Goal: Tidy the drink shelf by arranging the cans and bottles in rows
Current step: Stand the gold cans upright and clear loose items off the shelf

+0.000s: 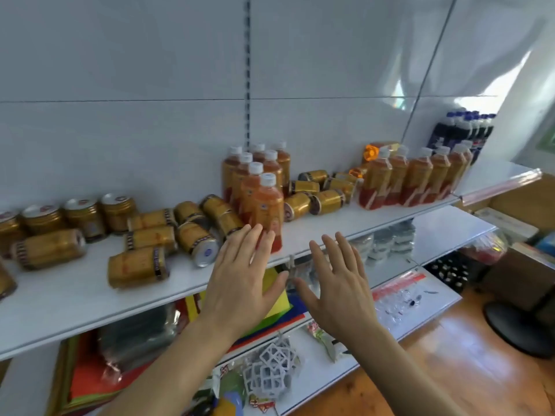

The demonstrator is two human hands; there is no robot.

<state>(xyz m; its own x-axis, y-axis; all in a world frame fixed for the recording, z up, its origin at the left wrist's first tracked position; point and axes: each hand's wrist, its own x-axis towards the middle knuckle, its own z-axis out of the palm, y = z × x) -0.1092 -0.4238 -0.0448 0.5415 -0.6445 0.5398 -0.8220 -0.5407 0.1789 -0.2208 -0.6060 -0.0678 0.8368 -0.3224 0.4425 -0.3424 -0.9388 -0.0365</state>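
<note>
A white shelf [330, 223] carries gold cans and orange drink bottles with white caps. Several bottles stand in two rows at the middle, the front bottle [268, 205] nearest me. More bottles [417, 178] stand in a line at the right. Several gold cans lie on their sides left of the middle, such as one can [138, 267] near the front edge, and upright cans [81, 217] stand at the back left. Other toppled cans [318, 193] lie between the bottle groups. My left hand [243, 283] is open, fingertips by the front bottle's base. My right hand [339, 286] is open, empty, below the shelf edge.
Dark bottles with blue caps [462, 130] stand at the far right on a higher shelf. Lower shelves hold coloured paper [279, 301], plastic packets [402, 292] and a grey lattice toy [270, 367]. A black stand base [516, 328] sits on the wooden floor at right.
</note>
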